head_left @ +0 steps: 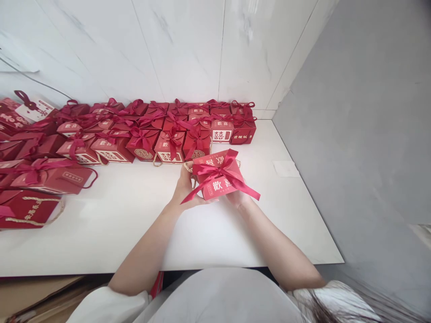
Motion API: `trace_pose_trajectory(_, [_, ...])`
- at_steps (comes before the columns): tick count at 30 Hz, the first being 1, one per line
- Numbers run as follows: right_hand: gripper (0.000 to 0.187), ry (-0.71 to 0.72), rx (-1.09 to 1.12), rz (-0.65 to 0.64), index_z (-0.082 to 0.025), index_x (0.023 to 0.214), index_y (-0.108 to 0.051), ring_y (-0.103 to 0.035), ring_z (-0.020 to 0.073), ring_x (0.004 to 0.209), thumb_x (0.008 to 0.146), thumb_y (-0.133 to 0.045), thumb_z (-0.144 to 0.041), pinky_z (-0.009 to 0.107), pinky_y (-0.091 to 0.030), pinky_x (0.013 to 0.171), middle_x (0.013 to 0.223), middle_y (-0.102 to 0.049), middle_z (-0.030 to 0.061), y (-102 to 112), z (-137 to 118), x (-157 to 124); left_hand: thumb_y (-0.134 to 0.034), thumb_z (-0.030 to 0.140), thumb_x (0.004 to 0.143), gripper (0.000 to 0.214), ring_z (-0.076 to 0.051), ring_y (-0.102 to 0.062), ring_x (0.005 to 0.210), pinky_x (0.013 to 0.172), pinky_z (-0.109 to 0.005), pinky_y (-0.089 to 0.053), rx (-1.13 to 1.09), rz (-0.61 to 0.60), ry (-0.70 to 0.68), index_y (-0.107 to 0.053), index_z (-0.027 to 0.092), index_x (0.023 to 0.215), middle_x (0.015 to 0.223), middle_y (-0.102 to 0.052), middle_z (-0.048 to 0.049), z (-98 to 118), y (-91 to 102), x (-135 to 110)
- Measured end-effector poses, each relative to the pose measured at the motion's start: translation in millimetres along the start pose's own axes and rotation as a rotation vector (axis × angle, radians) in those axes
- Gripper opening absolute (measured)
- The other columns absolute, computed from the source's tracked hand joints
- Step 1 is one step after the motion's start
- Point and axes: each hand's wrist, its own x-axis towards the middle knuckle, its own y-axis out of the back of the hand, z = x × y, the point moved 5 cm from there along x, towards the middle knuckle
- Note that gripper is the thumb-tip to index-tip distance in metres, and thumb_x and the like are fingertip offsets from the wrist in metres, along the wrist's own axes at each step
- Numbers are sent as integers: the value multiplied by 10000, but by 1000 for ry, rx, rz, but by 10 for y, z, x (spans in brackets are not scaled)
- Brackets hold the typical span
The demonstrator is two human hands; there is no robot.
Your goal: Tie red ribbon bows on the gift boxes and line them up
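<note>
A red gift box (218, 183) tied with a red ribbon bow is held just above the white table (128, 215), tilted toward me. My left hand (184, 187) grips its left side, fingers wrapped round the edge near a rope handle. My right hand (238, 197) supports its right underside and is mostly hidden behind the box and ribbon tails.
Several matching red ribboned boxes (170, 146) stand in rows along the back wall and spread down the left side (50, 176). A small white paper slip (285, 168) lies at the table's right. A grey wall borders the right edge. Cardboard (37, 296) sits below the front left.
</note>
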Motion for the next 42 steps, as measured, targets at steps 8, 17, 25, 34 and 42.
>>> trace_pose_trajectory(8, [511,79,-6,-121,-319,1279,-591,-607,291,1208,906,-507,-657,468,-519,976,1351,-621,50,3,-240,-43,-943,129,354,816,-343,-620,1153,1000,-462,-512,238,-51,-164,-668,208,1118,1161,-685,-101,135,81,94])
trace_pose_trajectory(17, [848,244,-557,-330,-268,1330,-547,-498,308,1298,575,-923,-347,473,-502,1021,1429,-476,111,141,-391,-37,-950,146,372,786,-353,-565,1257,1016,-431,-508,304,-144,-47,-694,191,1114,1228,-661,-124,157,122,156])
trace_pose_trajectory(25, [835,447,-643,-14,-368,1365,-491,-590,260,1129,616,-852,-292,379,-561,855,1437,-450,77,225,-406,-11,-888,315,607,364,-315,-448,1374,1146,-366,-354,319,60,-210,-750,185,918,1267,-627,-111,348,263,211])
trace_pose_trajectory(34, [856,436,-807,11,-356,1413,-426,-550,270,1217,647,-800,-285,367,-560,812,1502,-396,88,279,-418,2,-835,317,692,212,-213,-613,977,841,-284,-486,522,117,-337,-797,233,882,974,-682,-40,417,187,148])
trace_pose_trajectory(42, [857,539,-976,32,-350,1459,-363,-579,289,1189,706,-771,-314,411,-563,837,1491,-416,108,262,-428,-23,-802,424,730,247,-139,-563,656,631,-258,-425,432,110,-233,-773,185,785,721,-684,-18,365,198,151])
